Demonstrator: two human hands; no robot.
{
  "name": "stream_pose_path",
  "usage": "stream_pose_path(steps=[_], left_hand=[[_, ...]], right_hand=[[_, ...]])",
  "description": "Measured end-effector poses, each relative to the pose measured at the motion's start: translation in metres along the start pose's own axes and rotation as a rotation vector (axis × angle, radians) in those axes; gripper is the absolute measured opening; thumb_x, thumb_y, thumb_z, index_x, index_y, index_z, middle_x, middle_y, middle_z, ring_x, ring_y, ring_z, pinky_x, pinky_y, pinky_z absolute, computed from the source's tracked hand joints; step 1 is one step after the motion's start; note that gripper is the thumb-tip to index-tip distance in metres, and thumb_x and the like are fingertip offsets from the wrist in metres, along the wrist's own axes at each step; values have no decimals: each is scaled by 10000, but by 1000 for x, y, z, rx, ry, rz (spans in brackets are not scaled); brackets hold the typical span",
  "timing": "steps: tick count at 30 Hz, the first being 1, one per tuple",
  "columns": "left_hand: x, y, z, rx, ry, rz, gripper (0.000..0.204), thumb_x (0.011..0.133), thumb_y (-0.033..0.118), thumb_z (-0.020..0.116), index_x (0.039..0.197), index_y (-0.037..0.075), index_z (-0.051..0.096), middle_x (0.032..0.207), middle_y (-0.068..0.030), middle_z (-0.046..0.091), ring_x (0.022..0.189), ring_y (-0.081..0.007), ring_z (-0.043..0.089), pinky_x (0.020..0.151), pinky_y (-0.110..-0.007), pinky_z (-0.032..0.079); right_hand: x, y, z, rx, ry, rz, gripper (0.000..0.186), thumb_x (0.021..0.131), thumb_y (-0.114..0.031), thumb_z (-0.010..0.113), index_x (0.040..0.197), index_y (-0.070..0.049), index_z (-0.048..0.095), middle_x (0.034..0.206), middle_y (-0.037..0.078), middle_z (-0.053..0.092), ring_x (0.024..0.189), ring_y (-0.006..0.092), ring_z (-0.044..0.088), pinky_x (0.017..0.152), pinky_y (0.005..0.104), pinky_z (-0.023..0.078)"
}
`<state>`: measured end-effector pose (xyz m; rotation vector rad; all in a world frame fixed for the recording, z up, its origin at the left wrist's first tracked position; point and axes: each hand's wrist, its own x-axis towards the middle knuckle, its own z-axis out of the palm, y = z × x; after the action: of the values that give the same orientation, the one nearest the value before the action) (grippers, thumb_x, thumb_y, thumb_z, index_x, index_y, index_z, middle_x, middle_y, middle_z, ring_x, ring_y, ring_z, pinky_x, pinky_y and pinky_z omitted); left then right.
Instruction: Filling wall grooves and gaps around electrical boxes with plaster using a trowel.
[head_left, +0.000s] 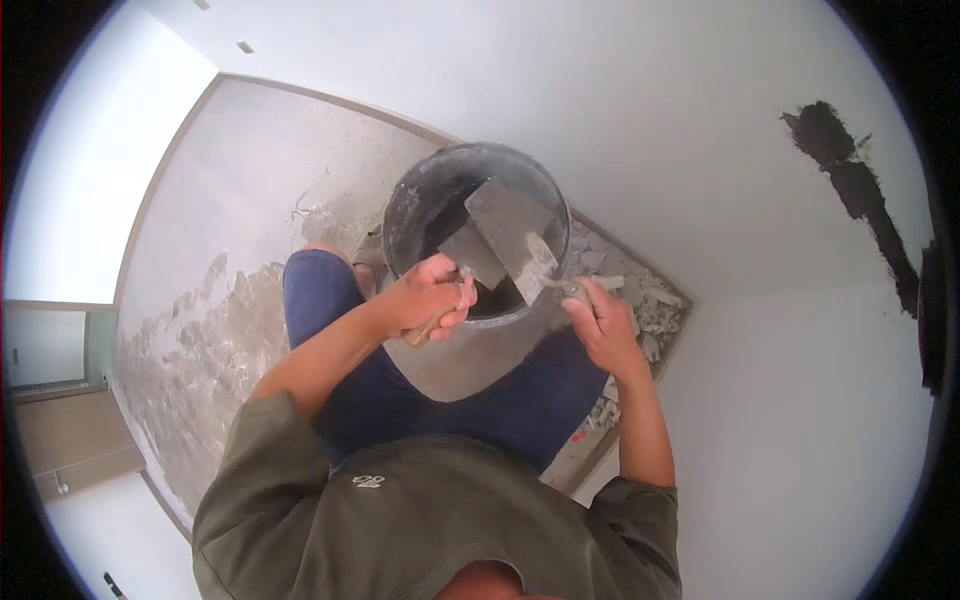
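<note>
Rectangular-bladed trowel (503, 220) is hanging over the mouth of a black bucket (408, 215), the right hand (605, 325) closing its fingers around the handle. The left hand (430, 295) is gripping a wooden-handled trowel (470, 255), its blade partly overlapping in view.

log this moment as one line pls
left hand: grips wood-handled trowel | right hand: grips second trowel | both blades: over dark bucket | rubble: right of bucket

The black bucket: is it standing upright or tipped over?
Upright: the black bucket shows its round open mouth facing up toward the head camera.
</note>
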<state>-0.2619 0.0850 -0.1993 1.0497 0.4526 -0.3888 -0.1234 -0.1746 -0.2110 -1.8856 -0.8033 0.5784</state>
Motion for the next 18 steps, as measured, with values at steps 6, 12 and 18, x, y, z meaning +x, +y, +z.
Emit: stream_pose_path(steps=[6,12,18], left_hand=[[-12,31,-15,-140,86,114,154,857,47,553,960,95,449,848,-59,518,589,-115,496,418,-258,398],[-9,16,-27,-334,179,55,194,853,70,576,994,119,452,845,-57,525,591,-118,497,438,-263,388],[-8,-4,-6,-309,234,-6,222,857,85,600,1022,138,462,836,-58,540,596,-131,499,419,-271,377]], right_hand=[[-17,33,5,-240,50,-187,291,955,-284,571,1076,-19,573,802,173,633,675,290,638,633,341,491],[5,3,12,1218,-215,488,432,1005,-454,403,1043,-43,530,678,10,472,417,77,379,365,223,306],[41,11,48,1449,-344,429,437,1007,-457,391,1077,-42,511,666,12,463,412,76,370,353,225,312]])
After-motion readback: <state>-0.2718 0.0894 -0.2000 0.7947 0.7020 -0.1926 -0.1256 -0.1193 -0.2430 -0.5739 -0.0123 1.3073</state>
